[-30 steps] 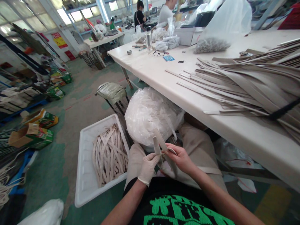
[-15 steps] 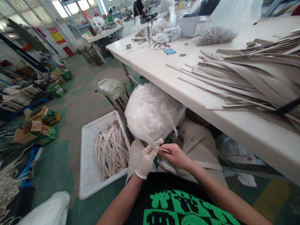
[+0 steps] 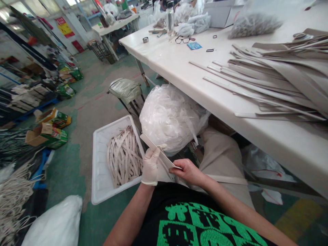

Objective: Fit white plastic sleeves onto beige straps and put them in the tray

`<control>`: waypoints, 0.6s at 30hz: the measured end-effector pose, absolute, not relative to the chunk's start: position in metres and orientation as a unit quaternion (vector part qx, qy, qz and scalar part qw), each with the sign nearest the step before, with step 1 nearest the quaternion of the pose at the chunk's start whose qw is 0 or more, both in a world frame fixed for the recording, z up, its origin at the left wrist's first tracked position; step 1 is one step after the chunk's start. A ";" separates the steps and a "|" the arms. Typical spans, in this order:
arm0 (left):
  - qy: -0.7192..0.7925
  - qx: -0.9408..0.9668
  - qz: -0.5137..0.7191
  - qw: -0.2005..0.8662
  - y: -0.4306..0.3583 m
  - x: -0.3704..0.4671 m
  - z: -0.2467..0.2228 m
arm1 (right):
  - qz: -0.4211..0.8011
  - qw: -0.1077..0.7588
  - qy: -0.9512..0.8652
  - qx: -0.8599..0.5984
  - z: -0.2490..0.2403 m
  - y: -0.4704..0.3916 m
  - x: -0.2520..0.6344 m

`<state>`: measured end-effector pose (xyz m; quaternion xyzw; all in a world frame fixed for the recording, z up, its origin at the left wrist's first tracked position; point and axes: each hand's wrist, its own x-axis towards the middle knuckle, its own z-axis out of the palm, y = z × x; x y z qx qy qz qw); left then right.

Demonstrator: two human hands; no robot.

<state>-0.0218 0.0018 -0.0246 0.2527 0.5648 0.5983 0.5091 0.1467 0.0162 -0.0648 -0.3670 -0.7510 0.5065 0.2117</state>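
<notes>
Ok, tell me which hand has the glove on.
The left hand, nearer the white tub: a pale glove covers it, while the right hand is bare.

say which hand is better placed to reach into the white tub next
Left, likely: the gloved left hand is close beside the white tub, while the right hand grips the strip farther away.

Strips (image 3: pixel 124 157) lie in the tub (image 3: pixel 98 171), left of the bag (image 3: pixel 170 118).

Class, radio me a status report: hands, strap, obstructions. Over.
Left hand, gloved, gripping beige strap. Right hand, bare, pinching it further along. Stuffed plastic bag close beyond; nothing visibly blocking either hand. Over.
</notes>
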 end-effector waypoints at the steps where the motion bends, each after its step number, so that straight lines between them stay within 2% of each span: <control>1: 0.554 0.238 0.610 0.515 0.004 -0.024 -0.025 | 0.503 0.202 -0.757 -0.366 -0.068 0.015 0.146; 5: 0.552 0.203 0.628 0.511 0.007 -0.031 -0.024 | 0.488 0.172 -0.771 -0.371 -0.080 0.013 0.146; 9: 0.557 0.262 0.578 0.536 0.005 -0.048 -0.024 | 0.575 0.187 -0.705 -0.371 -0.093 0.023 0.162; 11: 0.577 0.329 0.530 0.527 0.005 -0.070 -0.020 | 0.610 0.215 -0.636 -0.421 -0.101 0.033 0.178; 14: 0.636 0.380 0.514 0.433 0.008 -0.118 -0.006 | 0.599 0.245 -0.538 -0.540 -0.113 0.048 0.206; 18: 0.711 0.351 0.550 0.261 0.023 -0.196 0.013 | 0.591 0.269 -0.488 -0.584 -0.121 0.054 0.228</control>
